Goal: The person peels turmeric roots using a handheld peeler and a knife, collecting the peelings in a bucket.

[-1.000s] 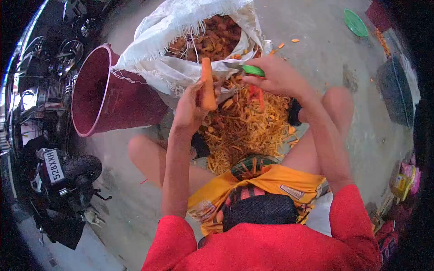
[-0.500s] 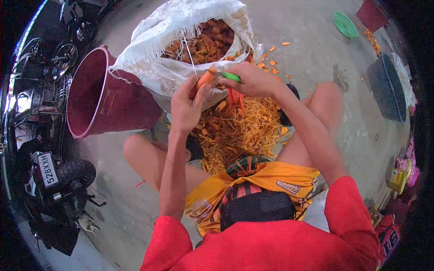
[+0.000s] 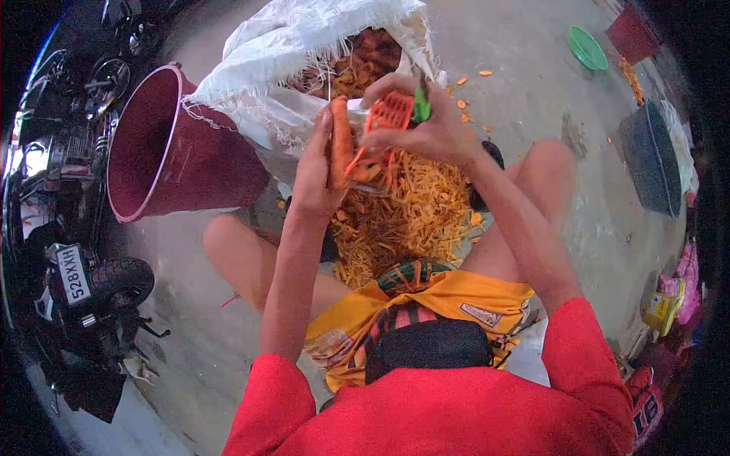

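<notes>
My left hand (image 3: 315, 167) is closed around an orange carrot (image 3: 341, 140), held upright above the peel heap. Close to its right side, my right hand (image 3: 437, 129) grips an orange-red peeler (image 3: 390, 114) with a slotted body. A green-handled tool (image 3: 420, 105), likely a small knife, is tucked in the same hand; its blade is hidden. Beneath both hands lies a large heap of carrot peels (image 3: 418, 205). Just beyond them stands an open white woven sack (image 3: 262, 53) with brownish-orange carrots (image 3: 372, 57) inside.
A dark red bucket (image 3: 228, 171) leans at the left, with a parked motorcycle (image 3: 114, 285) further out. Carrot bits lie right of the sack. A green basin (image 3: 587, 48), a dark tub (image 3: 650, 159) and a yellow container (image 3: 660, 313) are along the right side.
My right hand has turned and pulled the green handle away from the carrot's tip. The peeler, lower before, is now in that hand beside the carrot. My left hand has tilted the carrot more upright.
</notes>
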Motion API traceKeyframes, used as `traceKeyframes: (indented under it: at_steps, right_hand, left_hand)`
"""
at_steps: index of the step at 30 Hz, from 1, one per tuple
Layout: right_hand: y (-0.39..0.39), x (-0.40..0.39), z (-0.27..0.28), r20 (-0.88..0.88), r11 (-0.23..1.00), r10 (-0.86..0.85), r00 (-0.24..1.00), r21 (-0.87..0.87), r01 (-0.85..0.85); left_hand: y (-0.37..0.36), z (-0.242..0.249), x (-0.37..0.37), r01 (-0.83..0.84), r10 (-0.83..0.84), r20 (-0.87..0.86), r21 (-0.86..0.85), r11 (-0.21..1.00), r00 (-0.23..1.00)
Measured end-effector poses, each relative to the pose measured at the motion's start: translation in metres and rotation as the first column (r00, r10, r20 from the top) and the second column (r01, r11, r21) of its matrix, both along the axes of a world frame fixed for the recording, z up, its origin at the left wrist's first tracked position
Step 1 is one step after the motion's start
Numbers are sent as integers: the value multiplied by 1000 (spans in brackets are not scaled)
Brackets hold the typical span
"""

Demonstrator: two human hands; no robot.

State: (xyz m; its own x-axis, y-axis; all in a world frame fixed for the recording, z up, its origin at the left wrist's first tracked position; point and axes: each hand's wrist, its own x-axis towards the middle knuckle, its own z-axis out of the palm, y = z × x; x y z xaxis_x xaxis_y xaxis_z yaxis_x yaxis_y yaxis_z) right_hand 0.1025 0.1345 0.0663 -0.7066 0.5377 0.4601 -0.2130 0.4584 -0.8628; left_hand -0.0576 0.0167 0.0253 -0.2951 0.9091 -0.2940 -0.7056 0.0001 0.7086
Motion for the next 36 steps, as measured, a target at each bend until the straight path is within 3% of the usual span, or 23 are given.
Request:
traceKeyframes:
  at_steps: [3,6,8,10,13,15,17,18,19,21,22,25,26,27,29,30,31,32,33,35,36]
  right_hand:
    - [-5,-12,-6,-43,986,76,996,149,-69]
    - [4,-18,-18,-10,992,71,997,109,-70]
    - [12,-21,-20,-7,994,76,997,80,-75]
    - [31,-23,-26,21,985,-150,988,-80,151]
    - [78,-21,-39,-14,955,-276,961,-119,272]
    - [69,-23,-42,-81,970,-227,971,-104,218]
    - [16,-22,-17,-70,949,-47,996,309,67]
    - [1,-25,-8,-130,948,107,986,311,-62]
    - [7,-25,-11,-133,949,108,985,308,-63]
    - [28,-21,-24,-99,986,-101,990,-142,87]
    - [46,-25,-25,-48,953,-253,966,-188,240]
    - [41,-23,-22,-106,959,-164,981,-252,133]
    - [24,-24,-22,-106,985,-164,981,39,169]
    - [14,-22,-17,-107,985,-162,981,41,167]
    - [1,-19,-8,-38,988,95,995,127,-90]
    - [18,-25,-27,-136,992,-83,987,79,94]
    - [34,-23,-33,-130,993,-88,988,67,97]
    - [52,-21,-35,-96,978,-201,975,-72,195]
    - [60,-20,-33,-48,935,-305,951,-204,290]
    - [26,-21,-17,-60,941,-262,963,-239,241]
    - [1,-21,-9,-95,993,-118,988,-17,117]
  left_hand:
    - [2,5,8,49,-55,68,87,995,996]
    - [3,0,7,92,-104,123,101,991,987]
    - [3,7,10,40,-47,134,54,998,990]
    - [-1,-7,-1,93,-98,81,62,994,992]
    - [-6,-5,0,136,-137,49,13,991,989]
    - [-4,-4,-3,121,-120,-18,62,991,993]
    - [1,9,5,52,-52,11,2,999,999]
    - [3,14,7,-15,17,34,-62,998,999]
    - [0,11,3,-17,19,32,-64,998,999]
    - [-14,-4,-2,103,-102,-33,38,994,994]
    - [-13,-9,0,75,-76,48,22,997,996]
    - [-9,-4,-9,147,-156,133,75,986,979]
    - [-7,-1,-5,145,-154,131,78,986,979]
    - [-4,13,6,78,-80,95,24,997,992]
    - [-3,17,8,6,-4,51,-33,999,999]
    - [-8,11,5,26,-24,26,-51,998,999]
    - [-12,4,2,52,-52,2,-67,996,999]
    - [-13,-6,-5,114,-118,129,39,993,985]
    - [-12,-5,-4,113,-117,131,43,993,984]
    - [-5,2,0,56,-62,66,88,995,996]
    - [-2,6,4,51,-58,67,92,994,996]
